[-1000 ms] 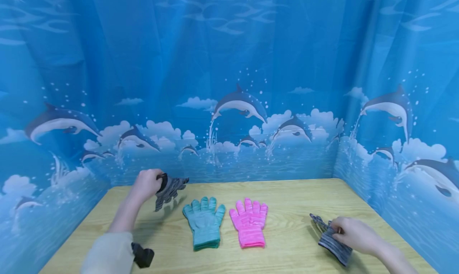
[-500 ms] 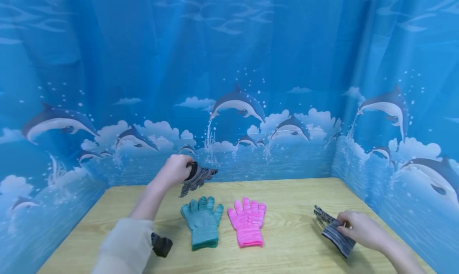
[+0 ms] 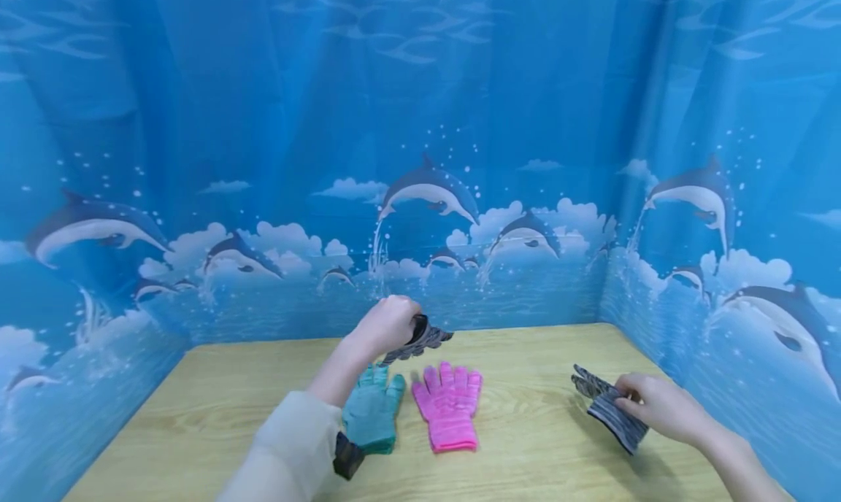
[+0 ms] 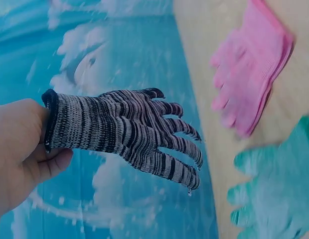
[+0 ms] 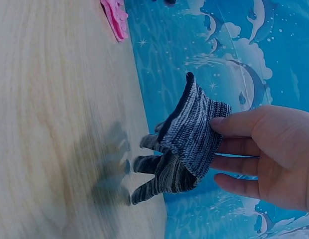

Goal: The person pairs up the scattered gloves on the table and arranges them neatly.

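My left hand (image 3: 389, 325) grips a black-and-grey striped knit glove (image 4: 129, 129) by its cuff, lifted over the table's far part, above the fingertips of the teal glove (image 3: 371, 414). In the left wrist view this striped glove hangs with its fingers spread away from the hand. A second striped glove (image 5: 192, 134) is pinched at the cuff between the thumb and fingers of my right hand (image 3: 666, 407), its fingers pointing down over the table at the right. Beside the teal glove lies a pink glove (image 3: 450, 407), flat with fingers pointing away. My left forearm partly covers the teal glove.
The light wooden table (image 3: 525, 443) reaches back to a blue curtain (image 3: 525, 122) printed with dolphins, which also runs along both sides. A black device (image 3: 347, 456) is worn on the left wrist, close to the teal glove's cuff.
My left hand has carried its striped glove rightward, from the table's left side to above the teal and pink gloves. My right hand has lifted its striped glove slightly.
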### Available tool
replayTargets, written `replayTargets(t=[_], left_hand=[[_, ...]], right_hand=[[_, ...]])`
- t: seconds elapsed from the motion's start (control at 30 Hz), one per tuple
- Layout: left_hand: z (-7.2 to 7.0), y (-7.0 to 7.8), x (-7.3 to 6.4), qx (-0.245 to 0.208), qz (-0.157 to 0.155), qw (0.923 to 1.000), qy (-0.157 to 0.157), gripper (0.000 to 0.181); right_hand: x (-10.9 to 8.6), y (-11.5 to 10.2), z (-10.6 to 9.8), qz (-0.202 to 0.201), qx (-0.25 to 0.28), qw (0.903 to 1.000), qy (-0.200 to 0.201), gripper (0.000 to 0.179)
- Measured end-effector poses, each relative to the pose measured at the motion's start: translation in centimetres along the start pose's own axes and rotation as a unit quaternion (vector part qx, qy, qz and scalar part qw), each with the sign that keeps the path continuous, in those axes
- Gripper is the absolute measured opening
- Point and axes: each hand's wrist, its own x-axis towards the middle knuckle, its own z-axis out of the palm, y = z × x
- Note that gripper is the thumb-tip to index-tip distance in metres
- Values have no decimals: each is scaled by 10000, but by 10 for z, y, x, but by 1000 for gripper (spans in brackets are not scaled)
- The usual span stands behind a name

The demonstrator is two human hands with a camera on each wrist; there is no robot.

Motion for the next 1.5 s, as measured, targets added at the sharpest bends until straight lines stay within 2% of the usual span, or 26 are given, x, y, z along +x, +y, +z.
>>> replayTargets(t=[0.2, 0.4, 0.57, 0.67, 0.87, 1.0, 1.07, 1.23, 1.4, 1.5], left_hand=[[21, 27, 14, 180, 535, 9983, -147, 18], [34, 52, 26, 348, 976, 9946, 64, 14], [47, 72, 37, 846, 1164, 9892, 264, 9], [60, 81, 41, 1223, 1334, 9825, 433, 9], [87, 98, 50, 1876, 1790, 9629, 745, 4], [101, 111, 55, 2177, 1885, 9530, 941, 6], [109, 119, 57, 2382, 1884, 9473, 1024, 13], [131, 139, 58, 2701, 1907, 9400, 844, 15], [145, 158, 54, 2824, 1976, 9384, 233, 16], [151, 166, 51, 2832, 2010, 9378, -4, 15]], right_hand=[[5, 1, -7, 127, 38, 9999, -9, 5], [5, 2, -9, 171, -36, 9997, 141, 5], [4, 4, -8, 237, -94, 9995, 200, 4], [5, 6, -8, 277, -133, 9992, 241, 4], [6, 12, -7, 382, -161, 9986, 315, 6], [7, 17, -9, 513, -155, 9982, 276, 7], [6, 19, -9, 586, -142, 9979, 234, 9], [3, 24, -10, 699, -111, 9973, 182, 8], [1, 28, -10, 734, -116, 9971, 181, 8], [2, 30, -10, 758, -89, 9970, 137, 8]])
